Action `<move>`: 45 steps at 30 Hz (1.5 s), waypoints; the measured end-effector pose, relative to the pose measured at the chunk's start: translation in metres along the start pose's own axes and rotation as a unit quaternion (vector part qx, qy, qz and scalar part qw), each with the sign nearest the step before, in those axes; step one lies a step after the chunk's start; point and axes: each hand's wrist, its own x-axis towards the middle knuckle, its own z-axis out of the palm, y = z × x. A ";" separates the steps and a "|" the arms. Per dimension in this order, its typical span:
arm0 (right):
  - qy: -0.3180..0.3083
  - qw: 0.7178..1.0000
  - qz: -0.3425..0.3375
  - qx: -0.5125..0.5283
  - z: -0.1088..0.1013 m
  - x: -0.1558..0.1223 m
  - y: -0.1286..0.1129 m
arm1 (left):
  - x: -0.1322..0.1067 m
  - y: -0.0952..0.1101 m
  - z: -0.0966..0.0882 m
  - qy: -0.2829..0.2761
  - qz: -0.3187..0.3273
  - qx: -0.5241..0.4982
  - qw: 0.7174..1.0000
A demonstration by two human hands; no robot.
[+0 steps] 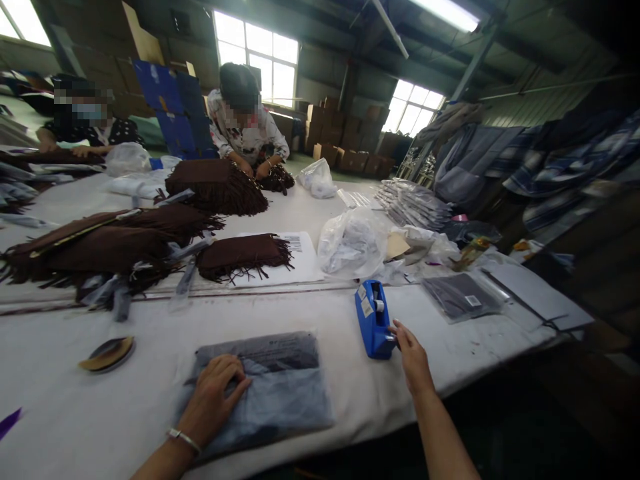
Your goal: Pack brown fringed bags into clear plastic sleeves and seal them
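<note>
A grey folded garment in a clear plastic bag [285, 390] lies flat on the table at the front. My left hand [219, 387] rests on the left part of this bag, palm down, with the fingers bent and the thumb apart from them. To the right of the bag stands a blue tape dispenser [369, 327] with a small roll of tape [379, 306] in it. At its near end my right hand [411, 350] has its fingertips closed at the cutter, on the end of the tape. The piece of tape itself is hardly visible.
Brown fringed goods [243, 257] lie in piles at the far left. Behind the dispenser sit a clear bag of packaging [353, 243] and stacked packets [413, 203]. A bagged dark garment [463, 295] lies right. Two people work across the table. A tape roll [107, 353] lies left.
</note>
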 end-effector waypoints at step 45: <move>-0.555 0.790 -0.227 -0.131 0.167 -0.112 -0.129 | -0.036 -0.009 -0.052 -0.022 -0.113 0.029 0.993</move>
